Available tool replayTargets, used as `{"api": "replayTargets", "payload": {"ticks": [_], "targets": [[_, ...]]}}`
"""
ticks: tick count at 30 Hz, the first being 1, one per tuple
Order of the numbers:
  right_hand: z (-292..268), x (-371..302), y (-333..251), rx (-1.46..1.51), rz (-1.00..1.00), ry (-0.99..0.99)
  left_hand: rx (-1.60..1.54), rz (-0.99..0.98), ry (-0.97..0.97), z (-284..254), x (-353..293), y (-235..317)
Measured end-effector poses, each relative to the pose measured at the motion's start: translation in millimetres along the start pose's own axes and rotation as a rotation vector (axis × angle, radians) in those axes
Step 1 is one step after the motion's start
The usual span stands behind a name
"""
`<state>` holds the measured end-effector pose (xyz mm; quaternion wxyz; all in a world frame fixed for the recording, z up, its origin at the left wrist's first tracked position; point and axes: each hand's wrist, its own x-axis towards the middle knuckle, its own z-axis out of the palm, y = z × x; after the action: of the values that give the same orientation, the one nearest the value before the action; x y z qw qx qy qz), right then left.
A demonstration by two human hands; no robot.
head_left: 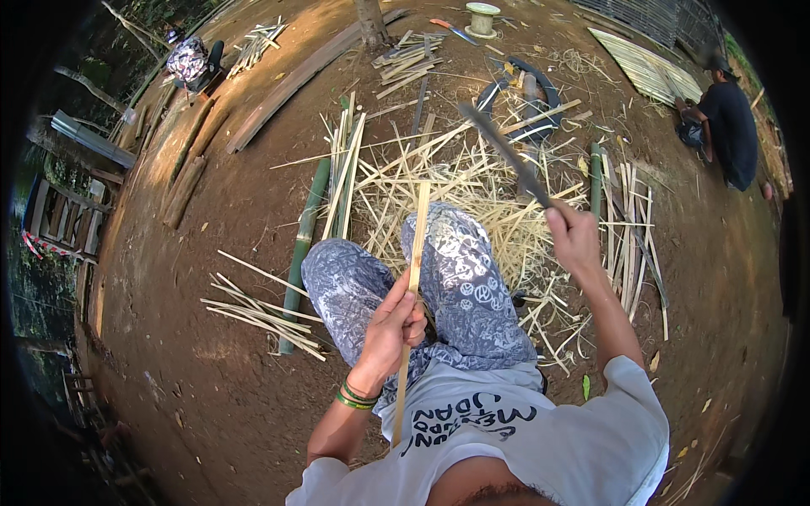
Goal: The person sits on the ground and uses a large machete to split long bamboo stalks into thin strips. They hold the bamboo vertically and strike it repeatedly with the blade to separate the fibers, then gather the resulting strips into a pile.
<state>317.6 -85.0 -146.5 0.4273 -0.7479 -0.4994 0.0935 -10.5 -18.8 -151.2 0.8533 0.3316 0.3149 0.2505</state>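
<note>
My left hand (395, 327) is closed around a long pale bamboo strip (419, 228), which stands up between my knees and runs back against my shirt. In my right hand (575, 240) is the handle of a machete, gripped and held out to the right. Its dark blade (504, 152) slants up and to the left, above the shavings and apart from the strip. Beyond my knees lies a loose pile of bamboo shavings (439, 173). The handle itself is mostly hidden by my fingers.
Green bamboo poles (305, 244) flank the pile, with bundles of split strips (266, 308) beside them. Farther off are a black tyre (548, 97), a spool (482, 21), an orange-handled saw (454, 30) and a tree trunk (369, 24). One person (726, 126) crouches far right; another (187, 61) sits far left.
</note>
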Motion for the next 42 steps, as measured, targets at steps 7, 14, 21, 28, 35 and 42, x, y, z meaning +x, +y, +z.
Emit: {"api": "replayTargets", "payload": {"ticks": [7,14,21,28,35,42], "targets": [[56.3,-25.4,-59.4,-0.141,-0.442,-0.238,0.151,0.001,-0.071,20.0,8.3,-7.9],[62.7,-12.9,-55.8,-0.088,-0.515,-0.254,0.292,0.105,-0.074,28.2,4.6,-9.2],[52.6,-1.0,-46.9,-0.141,-0.569,-0.169,0.376,0.176,-0.113,25.5,-9.3,-9.6],[5.8,65.1,14.0,-0.237,0.185,-0.058,0.457,0.070,-0.063,11.6,-61.9,-23.4],[-5.5,30.8,3.6,-0.091,-0.036,-0.008,0.189,-0.024,0.075,5.3,-26.8,-17.5],[68.9,-14.1,-38.0,-0.240,-0.211,-0.386,0.162,-0.061,-0.022,11.1,43.7,-23.7]]}}
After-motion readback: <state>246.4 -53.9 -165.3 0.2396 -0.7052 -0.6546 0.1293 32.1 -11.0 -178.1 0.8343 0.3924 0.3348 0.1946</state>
